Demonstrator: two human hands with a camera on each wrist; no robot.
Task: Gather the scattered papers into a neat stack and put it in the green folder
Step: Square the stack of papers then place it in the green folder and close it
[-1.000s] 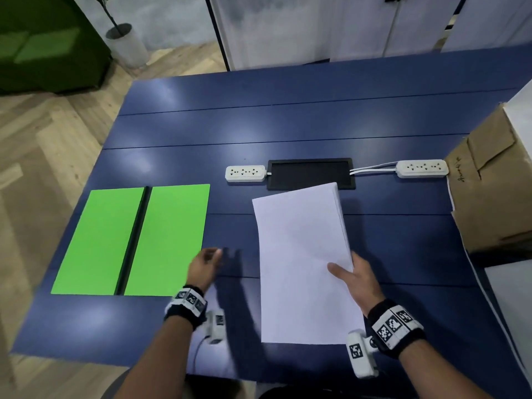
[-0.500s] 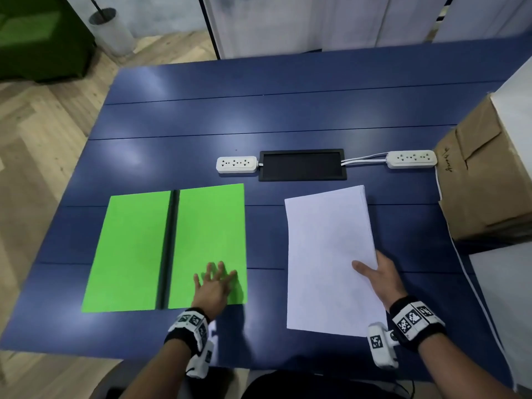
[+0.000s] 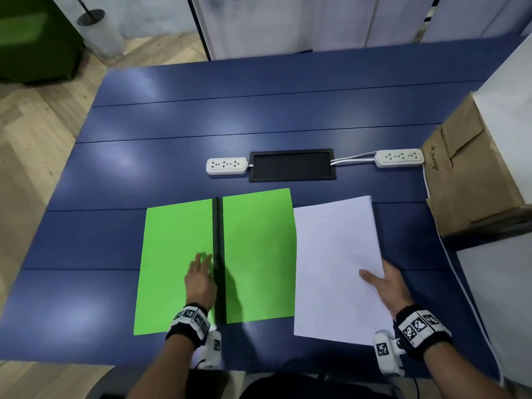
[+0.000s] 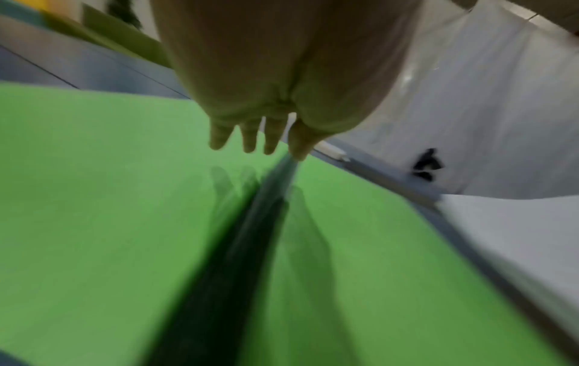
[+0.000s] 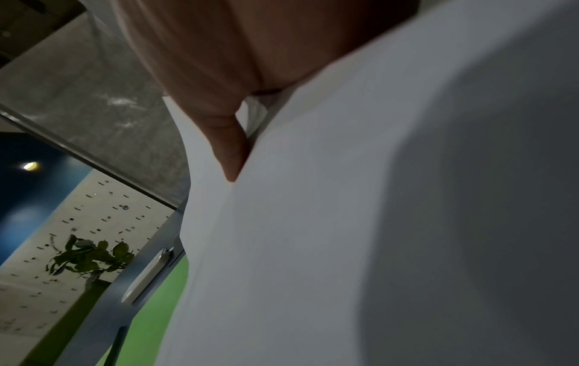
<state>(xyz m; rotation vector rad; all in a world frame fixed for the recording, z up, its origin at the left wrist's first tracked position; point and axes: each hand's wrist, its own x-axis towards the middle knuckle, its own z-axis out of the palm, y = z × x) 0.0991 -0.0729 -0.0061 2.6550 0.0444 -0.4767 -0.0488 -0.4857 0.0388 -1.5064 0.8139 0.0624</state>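
Green folder (image 3: 256, 254): lies open on the worktop (image 3: 259, 119).
Left hand (image 3: 200, 279): fingers straight, over its black spine.
Right hand (image 3: 388, 286): grip clamped on the paper stack (image 3: 331, 254) (thumb on top).

open green folder (image 3: 259, 254), left hand (image 3: 200, 279) flat on it, right hand (image 3: 387, 283) gripping paper stack (image 3: 334, 266)

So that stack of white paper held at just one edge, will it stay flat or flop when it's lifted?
The paper stack will probably sag: the right wrist view shows it already curving away from the thumb. The right hand grips only the right edge, so loose sheets might fan or slip. It looks thin, so likely light.
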